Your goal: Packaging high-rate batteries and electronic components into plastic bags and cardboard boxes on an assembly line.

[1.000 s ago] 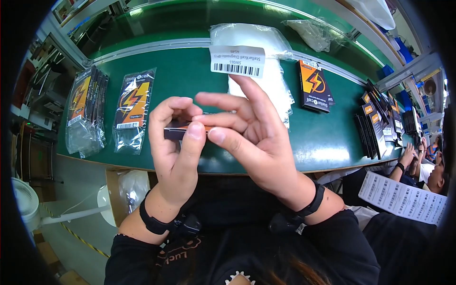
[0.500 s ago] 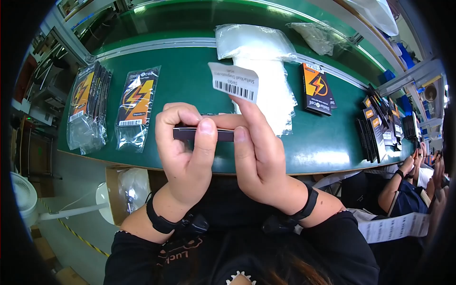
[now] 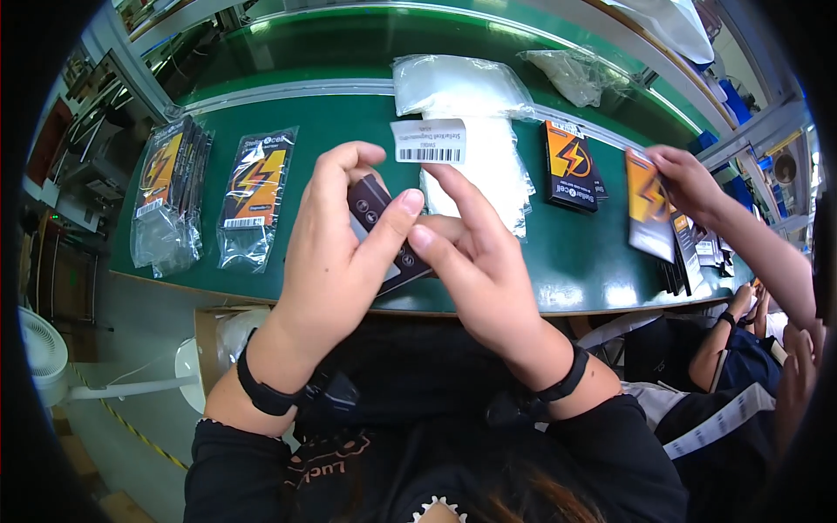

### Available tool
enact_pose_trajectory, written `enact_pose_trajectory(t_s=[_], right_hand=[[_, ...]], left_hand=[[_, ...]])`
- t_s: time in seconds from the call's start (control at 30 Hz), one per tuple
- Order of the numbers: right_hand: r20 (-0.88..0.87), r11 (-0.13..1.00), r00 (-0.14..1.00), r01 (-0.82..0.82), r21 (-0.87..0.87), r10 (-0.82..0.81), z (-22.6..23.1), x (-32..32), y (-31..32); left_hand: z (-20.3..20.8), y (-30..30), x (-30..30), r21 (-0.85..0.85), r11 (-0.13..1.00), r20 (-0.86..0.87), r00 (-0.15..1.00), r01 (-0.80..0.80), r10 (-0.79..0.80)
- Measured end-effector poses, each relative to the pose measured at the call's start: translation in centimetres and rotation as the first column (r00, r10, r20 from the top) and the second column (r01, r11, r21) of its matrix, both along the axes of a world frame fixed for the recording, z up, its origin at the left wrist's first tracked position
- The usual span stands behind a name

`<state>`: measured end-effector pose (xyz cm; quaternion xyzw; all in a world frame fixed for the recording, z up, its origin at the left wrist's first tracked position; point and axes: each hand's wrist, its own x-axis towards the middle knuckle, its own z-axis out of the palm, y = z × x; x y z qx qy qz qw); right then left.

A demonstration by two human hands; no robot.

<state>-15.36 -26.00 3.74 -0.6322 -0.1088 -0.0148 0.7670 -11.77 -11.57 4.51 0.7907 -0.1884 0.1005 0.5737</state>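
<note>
Left hand (image 3: 327,253) grips the box (image 3: 369,209); your right hand (image 3: 488,270) pinches its edge, label (image 3: 430,142) on index. Likely labelling; next: face flat, label square.

- Bench: green worktop (image 3: 344,118), front edge looking curved in the fisheye.
- Back of bench: silver metal rail (image 3: 288,90); second green surface (image 3: 323,54) beyond it.
- Frame: silver upright post (image 3: 144,85) at left, long shelf beam (image 3: 641,59) slanting across upper right.
- Light: bright glare patch (image 3: 602,289) on worktop, right side; source out of view.
- Floor: pale grey-green floor (image 3: 144,349), yellow-black striped line (image 3: 132,427) running diagonally.
- Lower left: white fan (image 3: 39,356) on a pole; cardboard box (image 3: 206,336) by bench edge.
- Far left: dark clutter, too dim to tell.
</note>
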Motion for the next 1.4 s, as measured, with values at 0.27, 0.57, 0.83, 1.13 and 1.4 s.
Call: enact_pose_trajectory(t_s=[0.27,0.57,0.83,1.13,1.4], right_hand=[[-0.27,0.979,0.958,0.145,0.146,-0.101,-3.5,0.5,0.4],[-0.272,0.979,0.959,0.022,-0.202,-0.077,-1.8,1.2,-1.9],[-0.431,0.862,0.893,-0.111,-0.494,-0.131,-2.0,1.1,-1.4],[-0.329,0.818,0.928,-0.052,-0.573,-0.172,-2.3,1.6,-0.7],[-0.306,0.8,0.936,-0.046,-0.599,-0.175,-2.3,1.6,-0.7]], left_hand=[[-2.8,2.9,-1.1,0.624,0.781,0.098,0.99,0.019,-0.102],[-2.2,5.1,0.0,0.623,0.767,0.017,0.978,0.154,-0.21],[-2.7,5.8,0.0,0.609,0.756,-0.05,0.963,0.24,-0.266],[-3.4,6.1,-0.4,0.56,0.799,-0.041,0.97,0.221,-0.239],[-3.7,6.2,-0.4,0.561,0.8,-0.021,0.969,0.214,-0.245]])
